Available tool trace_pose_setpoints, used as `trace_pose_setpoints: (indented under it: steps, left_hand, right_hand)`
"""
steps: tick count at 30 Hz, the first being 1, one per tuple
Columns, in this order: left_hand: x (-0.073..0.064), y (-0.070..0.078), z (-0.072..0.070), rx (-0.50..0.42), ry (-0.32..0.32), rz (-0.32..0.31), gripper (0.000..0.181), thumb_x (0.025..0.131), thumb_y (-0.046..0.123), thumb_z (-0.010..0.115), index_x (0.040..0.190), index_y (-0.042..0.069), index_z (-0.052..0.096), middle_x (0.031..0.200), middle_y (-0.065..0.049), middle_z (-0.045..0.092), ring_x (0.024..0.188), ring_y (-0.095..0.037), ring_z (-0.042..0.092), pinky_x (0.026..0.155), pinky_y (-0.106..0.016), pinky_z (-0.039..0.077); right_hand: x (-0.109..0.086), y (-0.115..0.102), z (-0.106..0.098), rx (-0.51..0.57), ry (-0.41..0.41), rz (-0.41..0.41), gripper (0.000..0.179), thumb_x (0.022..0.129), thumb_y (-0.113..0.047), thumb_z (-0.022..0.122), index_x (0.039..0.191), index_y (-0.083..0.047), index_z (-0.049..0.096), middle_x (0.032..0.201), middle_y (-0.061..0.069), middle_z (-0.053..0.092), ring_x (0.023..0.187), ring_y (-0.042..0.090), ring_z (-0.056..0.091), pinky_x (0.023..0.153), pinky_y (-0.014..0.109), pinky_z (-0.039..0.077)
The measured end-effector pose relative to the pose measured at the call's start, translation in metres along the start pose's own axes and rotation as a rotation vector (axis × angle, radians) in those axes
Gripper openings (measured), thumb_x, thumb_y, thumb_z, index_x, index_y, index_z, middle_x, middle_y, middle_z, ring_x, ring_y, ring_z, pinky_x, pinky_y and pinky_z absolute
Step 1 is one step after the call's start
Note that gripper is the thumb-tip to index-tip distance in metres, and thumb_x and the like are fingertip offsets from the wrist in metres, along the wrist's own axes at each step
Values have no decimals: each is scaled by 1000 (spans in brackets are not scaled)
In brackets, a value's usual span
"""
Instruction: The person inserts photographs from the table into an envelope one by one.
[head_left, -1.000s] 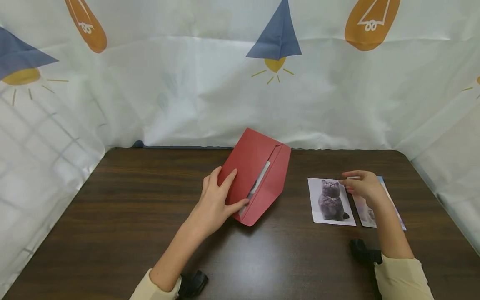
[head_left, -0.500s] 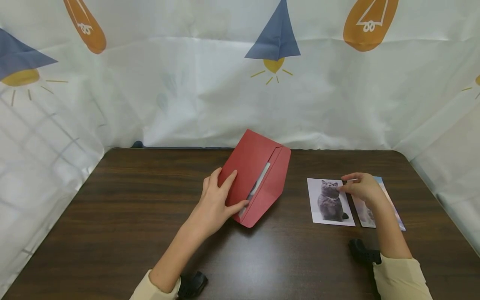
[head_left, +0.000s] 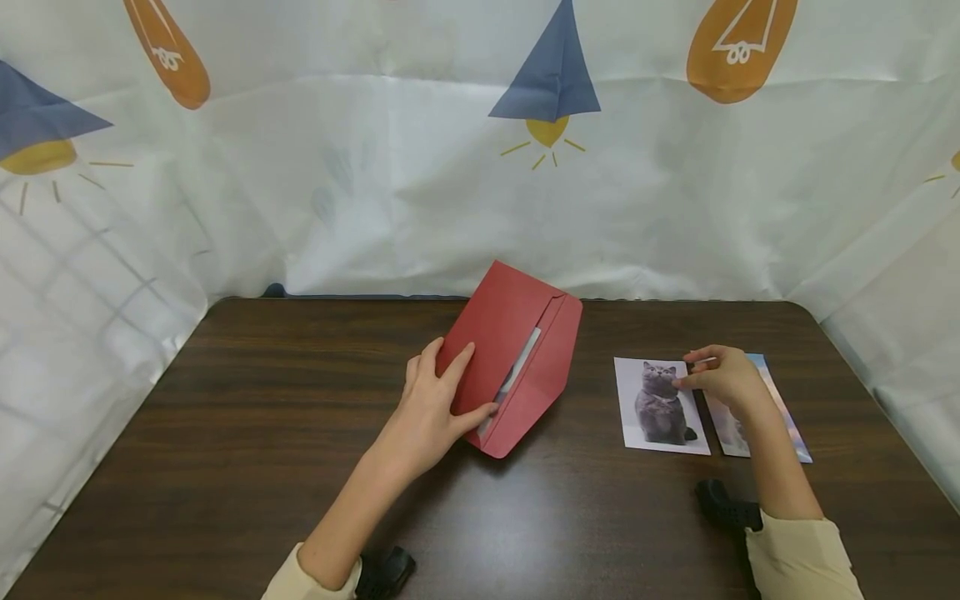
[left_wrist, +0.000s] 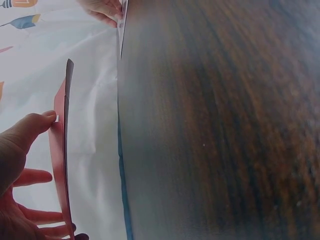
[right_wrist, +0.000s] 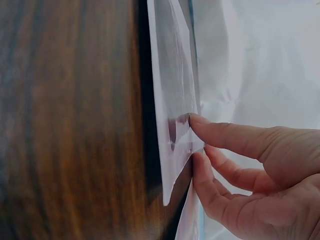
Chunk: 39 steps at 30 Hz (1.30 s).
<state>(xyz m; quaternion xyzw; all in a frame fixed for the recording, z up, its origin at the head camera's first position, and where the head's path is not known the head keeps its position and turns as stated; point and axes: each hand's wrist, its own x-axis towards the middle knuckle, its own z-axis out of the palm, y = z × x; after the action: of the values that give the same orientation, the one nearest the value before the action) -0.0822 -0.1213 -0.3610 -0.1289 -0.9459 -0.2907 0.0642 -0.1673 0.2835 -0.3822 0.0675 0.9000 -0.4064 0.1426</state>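
My left hand (head_left: 431, 408) holds a red envelope (head_left: 487, 333) tilted over the middle of the table, its flap open to the right. The thumb lies at the slot, where the edge of a pale card (head_left: 519, 367) shows inside; the left wrist view puts the envelope (left_wrist: 59, 150) above the tabletop. At the right, my right hand (head_left: 727, 379) pinches the right edge of a grey cat photo (head_left: 660, 408), thumb on its face and index finger at its edge. A second photo (head_left: 780, 400), with pastel colours, lies partly hidden under that hand and forearm.
The dark wooden table (head_left: 225, 433) ends at a white curtain (head_left: 337, 192) printed with lamps and bulbs, which also hangs along both sides. Black wrist cameras are strapped at both cuffs.
The right hand's thumb and fingers have come together from a spread pose onto the edge of the cat photo. The left hand and envelope have stayed almost still.
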Motion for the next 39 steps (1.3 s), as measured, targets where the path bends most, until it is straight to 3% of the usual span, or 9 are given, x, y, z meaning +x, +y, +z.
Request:
trace_pose_setpoints:
  steps: [5,12,16,26,32,39]
  left_hand:
    - [-1,0,0,6,6,5,77,91,27,86,155,3,50,160,-26,33,137,-44,38,91,-52,60]
    - [0,0,-2,1,9,3,77,91,27,85,155,4,50,160,-26,33,139,-45,36,91,-53,60]
    - [-1,-1,-2,0,5,-1,77,91,26,85,156,4,50,160,-26,32,139,-44,36,90,-53,61]
    - [-2,-2,-2,17,16,5,76,91,26,86,154,4,51,159,-28,33,138,-46,37,90,-52,61]
    - [-1,-2,-2,13,11,-1,76,91,27,85,155,5,50,160,-27,32,139,-45,36,91,-53,60]
    - [0,-2,-3,15,16,6,76,91,27,86,155,4,51,159,-28,33,137,-45,37,90,-52,61]
  right_hand:
    - [-1,-2,1,-6,19,-13,54,92,-11,80,132,14,53,112,22,59,105,40,52,85,47,46]
    - [1,-4,2,-5,28,-5,52,92,-9,80,129,15,52,110,21,62,105,40,56,89,52,47]
    - [0,-4,2,6,28,-7,51,93,-8,79,129,15,52,107,19,63,101,36,59,87,47,49]
    - [-5,-7,1,1,45,-78,51,97,-9,74,139,13,55,115,25,64,96,30,64,73,25,54]
    - [-3,-5,-3,9,28,-103,46,100,-6,70,139,15,56,114,26,65,95,26,67,73,25,59]
    - [-5,-7,-8,41,4,-141,38,104,-1,61,137,18,55,115,31,66,86,13,68,73,25,60]
